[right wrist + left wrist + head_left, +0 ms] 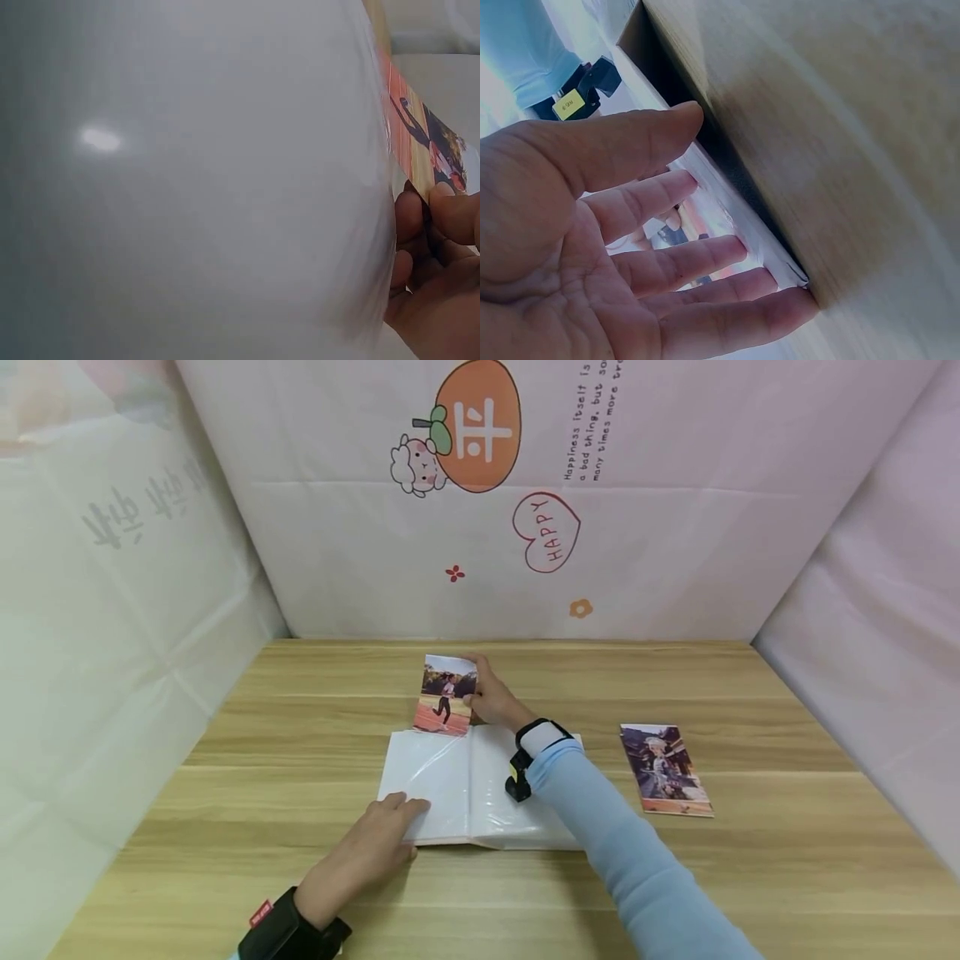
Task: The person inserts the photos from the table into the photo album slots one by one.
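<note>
A photo album with clear plastic pockets (431, 768) lies open on the table. My right hand (497, 697) pinches a photo of a runner on a track (444, 697) by its right edge, thumb on the picture side. The photo stands at the far edge of the left page, its lower end right at the pocket's opening. In the right wrist view, the glossy page (225, 180) fills most of the picture and the runner photo (420, 135) shows beyond it. My left hand (378, 835) rests fairly straight fingers on the left page's near corner, its thumb beside the front edge.
To the album's right, another photo or small stack of photos (666, 770) lies on the wood-grain table (300, 760). Printed white cloth (337, 552) walls in the back and both sides. My right forearm (615, 827) crosses over the right page.
</note>
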`<state>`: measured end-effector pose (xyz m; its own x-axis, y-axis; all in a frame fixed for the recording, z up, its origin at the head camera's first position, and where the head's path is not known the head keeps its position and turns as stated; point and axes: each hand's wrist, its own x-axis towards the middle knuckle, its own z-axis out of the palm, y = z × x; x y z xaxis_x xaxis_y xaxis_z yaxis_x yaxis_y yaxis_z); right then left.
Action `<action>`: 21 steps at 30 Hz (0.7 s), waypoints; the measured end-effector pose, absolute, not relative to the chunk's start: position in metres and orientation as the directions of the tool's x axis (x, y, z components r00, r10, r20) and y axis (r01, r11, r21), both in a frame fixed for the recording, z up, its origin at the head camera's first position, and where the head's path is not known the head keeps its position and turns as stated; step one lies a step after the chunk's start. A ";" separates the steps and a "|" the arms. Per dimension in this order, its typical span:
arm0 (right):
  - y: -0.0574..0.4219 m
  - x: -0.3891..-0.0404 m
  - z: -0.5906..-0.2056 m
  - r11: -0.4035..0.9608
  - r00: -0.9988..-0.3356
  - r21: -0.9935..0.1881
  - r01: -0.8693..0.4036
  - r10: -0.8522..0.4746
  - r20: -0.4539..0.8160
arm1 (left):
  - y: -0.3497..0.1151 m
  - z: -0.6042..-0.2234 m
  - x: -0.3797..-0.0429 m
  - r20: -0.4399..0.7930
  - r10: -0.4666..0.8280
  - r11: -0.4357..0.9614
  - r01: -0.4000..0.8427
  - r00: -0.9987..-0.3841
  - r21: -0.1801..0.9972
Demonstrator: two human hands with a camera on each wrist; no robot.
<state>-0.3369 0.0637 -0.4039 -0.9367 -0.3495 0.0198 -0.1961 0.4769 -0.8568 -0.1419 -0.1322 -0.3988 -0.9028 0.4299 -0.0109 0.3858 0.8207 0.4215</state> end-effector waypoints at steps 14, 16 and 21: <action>0.061 -0.341 -0.403 0.537 -0.908 -0.786 -0.308 -0.414 0.073 | -0.132 -0.399 -0.142 -0.010 0.432 0.819 0.388 -0.902 0.423; 0.061 -0.341 -0.402 0.539 -0.906 -0.781 -0.314 -0.417 0.076 | -0.132 -0.398 -0.142 -0.005 0.436 0.817 0.393 -0.900 0.422; 0.059 -0.339 -0.400 0.546 -0.905 -0.779 -0.308 -0.421 0.063 | -0.133 -0.398 -0.142 0.004 0.436 0.819 0.399 -0.900 0.413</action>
